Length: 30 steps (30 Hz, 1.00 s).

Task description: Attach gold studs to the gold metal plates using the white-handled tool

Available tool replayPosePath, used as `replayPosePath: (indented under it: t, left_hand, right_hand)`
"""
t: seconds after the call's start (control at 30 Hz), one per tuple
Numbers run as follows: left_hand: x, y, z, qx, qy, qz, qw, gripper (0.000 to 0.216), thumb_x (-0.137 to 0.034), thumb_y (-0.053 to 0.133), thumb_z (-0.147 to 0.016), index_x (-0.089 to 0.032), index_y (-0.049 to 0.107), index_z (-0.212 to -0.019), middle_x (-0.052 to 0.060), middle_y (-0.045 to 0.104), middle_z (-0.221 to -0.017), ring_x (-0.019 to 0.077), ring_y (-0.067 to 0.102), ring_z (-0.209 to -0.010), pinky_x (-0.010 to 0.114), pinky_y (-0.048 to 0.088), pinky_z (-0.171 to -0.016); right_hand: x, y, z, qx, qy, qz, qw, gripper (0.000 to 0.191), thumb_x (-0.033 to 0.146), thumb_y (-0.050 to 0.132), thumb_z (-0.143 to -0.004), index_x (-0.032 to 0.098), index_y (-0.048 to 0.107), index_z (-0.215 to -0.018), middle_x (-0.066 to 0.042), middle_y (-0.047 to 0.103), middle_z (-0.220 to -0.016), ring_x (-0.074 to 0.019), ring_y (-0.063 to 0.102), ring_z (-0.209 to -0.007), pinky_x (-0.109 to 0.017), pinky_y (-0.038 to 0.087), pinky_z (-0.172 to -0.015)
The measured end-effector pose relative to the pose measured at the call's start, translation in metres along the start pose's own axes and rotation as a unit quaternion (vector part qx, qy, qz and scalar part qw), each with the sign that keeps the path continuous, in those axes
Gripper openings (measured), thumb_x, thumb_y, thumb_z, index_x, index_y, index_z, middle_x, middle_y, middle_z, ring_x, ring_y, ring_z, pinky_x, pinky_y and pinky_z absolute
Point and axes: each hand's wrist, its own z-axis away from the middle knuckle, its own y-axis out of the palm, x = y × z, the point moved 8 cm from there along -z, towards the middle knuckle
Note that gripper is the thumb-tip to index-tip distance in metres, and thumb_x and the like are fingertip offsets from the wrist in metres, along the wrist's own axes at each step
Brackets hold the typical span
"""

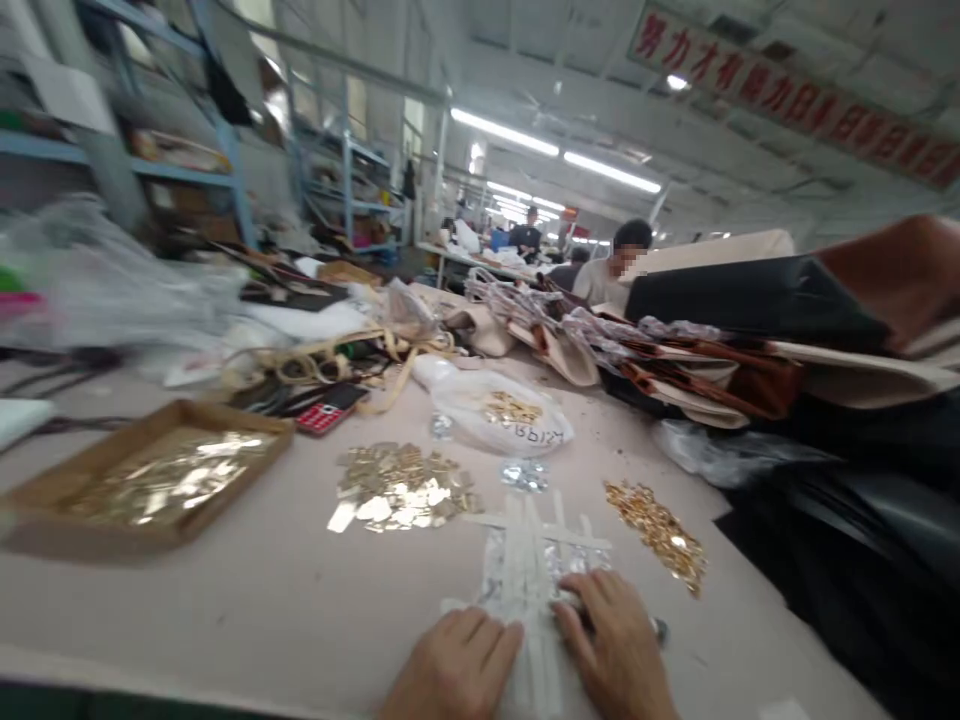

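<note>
My left hand (457, 662) rests at the left edge of a patch of pale tape strips (531, 570), its fingers curled and pressed together. Whatever lies under those fingertips is hidden. On the strips' right side, my right hand (619, 645) is closed around a dark, slim tool, mostly covered by the palm. The tool's rounded end (660, 630) sticks out past the hand. Small shiny silver pieces (525, 474) lie just beyond the strips. Flat gold metal plates (405, 485) are heaped to the left, and small gold fittings (660, 530) are scattered to the right.
A cardboard tray (161, 535) of shiny plates stands at left. Behind the heap lie a plastic bag (480, 405) with gold parts and a red-and-black calculator-like object (330, 408). Stacked bag pieces (720, 370) and black sheeting (847, 570) crowd the right. A co-worker (607, 275) is farther back.
</note>
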Motion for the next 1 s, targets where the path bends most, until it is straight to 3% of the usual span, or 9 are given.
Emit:
replayPosePath:
  t: [0.13, 0.33, 0.43, 0.53, 0.63, 0.7, 0.8, 0.9, 1.0]
  left_hand:
    - [0.029, -0.011, -0.007, 0.011, -0.064, 0.009, 0.998, 0.02, -0.006, 0.05, -0.086, -0.02, 0.061, -0.094, 0.003, 0.066, -0.073, 0.0196, 0.062, -0.065, 0.029, 0.054, -0.058]
    - [0.103, -0.054, -0.019, -0.015, -0.184, -0.001, 0.983, 0.027, -0.011, 0.045, -0.093, -0.021, 0.066, -0.107, 0.005, 0.075, -0.09, 0.019, 0.072, -0.08, 0.03, 0.057, -0.073]
    - [0.143, -0.062, -0.05, -0.024, -0.23, 0.001, 0.973, 0.022, -0.016, 0.048, -0.095, -0.021, 0.068, -0.103, 0.004, 0.077, -0.092, 0.0188, 0.074, -0.08, 0.027, 0.056, -0.071]
    - [0.176, -0.055, -0.1, -0.028, -0.257, 0.007, 0.966, 0.019, -0.021, 0.053, -0.095, -0.021, 0.071, -0.1, 0.004, 0.078, -0.086, 0.0192, 0.073, -0.076, 0.028, 0.054, -0.072]
    - [0.202, -0.048, -0.145, -0.049, -0.29, 0.01, 0.956, 0.031, -0.022, 0.052, -0.096, -0.016, 0.066, -0.123, 0.011, 0.076, -0.11, 0.0212, 0.074, -0.092, 0.031, 0.055, -0.084]
    - [0.212, -0.045, -0.159, -0.049, -0.303, 0.007, 0.952, 0.039, -0.019, 0.049, -0.096, -0.012, 0.06, -0.132, 0.015, 0.068, -0.129, 0.02, 0.072, -0.101, 0.031, 0.052, -0.095]
    - [0.214, -0.039, -0.148, 0.008, -0.302, 0.004, 0.953, 0.034, -0.022, 0.049, -0.094, -0.014, 0.067, -0.123, 0.012, 0.071, -0.124, 0.0195, 0.071, -0.099, 0.032, 0.052, -0.094]
    - [0.201, -0.034, -0.108, 0.109, -0.277, 0.001, 0.955, 0.022, -0.024, 0.056, -0.088, -0.02, 0.075, -0.098, 0.006, 0.077, -0.095, 0.0219, 0.071, -0.087, 0.033, 0.054, -0.082]
    - [0.18, -0.031, -0.067, 0.18, -0.232, -0.003, 0.956, 0.016, -0.023, 0.059, -0.085, -0.023, 0.075, -0.086, 0.003, 0.075, -0.088, 0.0212, 0.069, -0.083, 0.031, 0.053, -0.077]
  right_hand:
    - [-0.005, 0.009, 0.002, -0.026, -0.107, 0.004, 0.994, 0.018, 0.04, 0.064, -0.093, 0.026, 0.066, -0.103, -0.003, 0.071, -0.086, -0.0205, 0.067, -0.077, -0.032, 0.05, -0.069]
    - [-0.006, 0.004, 0.002, -0.052, -0.137, 0.014, 0.989, 0.018, 0.041, 0.067, -0.091, 0.025, 0.067, -0.101, -0.004, 0.072, -0.083, -0.0203, 0.069, -0.072, -0.031, 0.052, -0.064]
    - [-0.004, 0.002, -0.001, -0.056, -0.109, 0.017, 0.992, 0.015, 0.039, 0.065, -0.092, 0.025, 0.067, -0.099, -0.004, 0.071, -0.082, -0.0212, 0.069, -0.072, -0.032, 0.052, -0.065]
    - [0.001, 0.001, -0.003, -0.053, -0.093, 0.016, 0.994, 0.013, 0.037, 0.064, -0.093, 0.025, 0.067, -0.097, -0.004, 0.07, -0.08, -0.0206, 0.067, -0.071, -0.031, 0.05, -0.064]
    - [0.003, -0.002, -0.004, -0.046, -0.068, 0.007, 0.997, 0.014, 0.036, 0.059, -0.095, 0.024, 0.066, -0.096, -0.004, 0.069, -0.08, -0.0207, 0.065, -0.071, -0.032, 0.048, -0.065]
    - [0.003, -0.004, -0.003, -0.031, -0.052, -0.005, 0.998, 0.013, 0.034, 0.057, -0.096, 0.024, 0.065, -0.095, -0.004, 0.068, -0.081, -0.0209, 0.064, -0.074, -0.033, 0.047, -0.067]
    - [0.002, -0.004, -0.002, -0.002, -0.033, -0.024, 0.999, 0.01, 0.03, 0.059, -0.096, 0.023, 0.065, -0.099, -0.004, 0.069, -0.087, -0.0213, 0.063, -0.081, -0.035, 0.048, -0.073]
    - [-0.002, -0.007, 0.001, -0.001, -0.027, -0.039, 0.999, 0.013, 0.027, 0.061, -0.094, 0.023, 0.064, -0.106, -0.005, 0.07, -0.095, -0.0227, 0.063, -0.088, -0.038, 0.048, -0.081]
    - [-0.004, -0.015, 0.003, -0.037, -0.039, -0.057, 0.997, 0.017, 0.021, 0.06, -0.094, 0.022, 0.063, -0.111, -0.007, 0.069, -0.099, -0.0237, 0.062, -0.093, -0.041, 0.046, -0.086]
